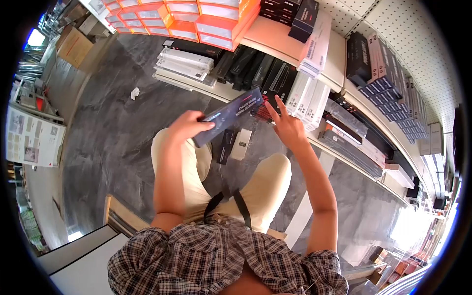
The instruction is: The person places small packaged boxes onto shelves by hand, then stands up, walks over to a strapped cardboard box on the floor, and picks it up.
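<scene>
A long dark box with "power supply" lettering (231,115) is gripped near its lower left end by my left hand (189,127), with the thumb on top. It slants up to the right, towards the shelf. My right hand (287,123) is raised at the shelf edge with two fingers stretched out and apart, holding nothing, in front of black boxes (279,81) on the lower shelf. White boxes (306,101) stand just beyond it. On the floor between my knees lie a small black box (225,146) and a beige box (241,144).
Orange-edged drawers (196,19) stand above the lower shelf (216,89). Stacked boxes (388,83) fill the shelving on the right. Crumpled paper (134,93) lies on the grey floor at left. A cardboard box (73,46) stands at far left.
</scene>
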`<action>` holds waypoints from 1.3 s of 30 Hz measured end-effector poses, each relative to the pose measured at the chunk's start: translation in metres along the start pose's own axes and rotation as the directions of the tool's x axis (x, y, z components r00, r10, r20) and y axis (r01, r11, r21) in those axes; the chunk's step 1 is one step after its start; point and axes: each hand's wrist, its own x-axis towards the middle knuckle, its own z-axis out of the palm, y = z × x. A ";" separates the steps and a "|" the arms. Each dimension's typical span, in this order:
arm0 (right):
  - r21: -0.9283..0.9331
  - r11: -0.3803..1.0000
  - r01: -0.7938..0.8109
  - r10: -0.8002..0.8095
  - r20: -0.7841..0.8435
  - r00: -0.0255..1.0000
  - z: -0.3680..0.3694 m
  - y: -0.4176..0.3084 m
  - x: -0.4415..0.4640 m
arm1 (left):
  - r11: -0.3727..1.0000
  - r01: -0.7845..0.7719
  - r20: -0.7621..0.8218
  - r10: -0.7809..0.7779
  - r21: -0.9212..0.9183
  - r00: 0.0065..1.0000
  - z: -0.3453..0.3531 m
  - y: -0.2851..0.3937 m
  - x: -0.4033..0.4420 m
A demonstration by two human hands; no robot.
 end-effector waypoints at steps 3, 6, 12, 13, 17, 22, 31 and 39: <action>0.047 0.999 0.028 -0.026 -0.027 0.999 -0.022 0.001 -0.002 | 0.953 -0.300 0.229 0.282 0.044 0.931 -0.038 0.011 -0.011; 0.085 0.991 0.104 -0.086 -0.194 0.977 -0.052 0.005 -0.009 | 0.880 -0.436 0.385 0.343 0.186 0.857 -0.058 0.035 -0.005; 0.378 0.926 0.011 0.065 -0.188 0.980 -0.115 0.027 -0.054 | 0.652 -0.566 0.334 0.752 -0.504 0.569 -0.053 0.049 0.042; 0.384 0.923 0.003 0.100 -0.248 0.963 -0.126 0.029 -0.061 | 0.600 -0.389 0.357 0.764 -0.699 0.537 -0.050 0.043 0.053; 0.529 0.842 -0.102 0.368 -0.427 0.826 -0.142 0.036 -0.081 | 0.474 -0.069 0.348 0.730 -0.878 0.589 -0.013 0.053 0.064; 0.573 0.744 -0.344 0.657 -0.536 0.529 -0.152 0.034 -0.053 | 0.683 -0.073 0.552 0.643 -0.726 0.530 0.014 0.041 0.074; 0.488 0.737 -0.468 0.657 -0.681 0.325 -0.130 0.050 0.043 | 0.833 -0.117 0.578 0.470 -0.541 0.667 0.025 0.037 0.071; 0.537 0.589 -0.604 0.761 -0.619 0.192 -0.130 0.052 0.046 | 0.875 -0.201 0.584 0.450 -0.441 0.676 0.028 0.030 0.078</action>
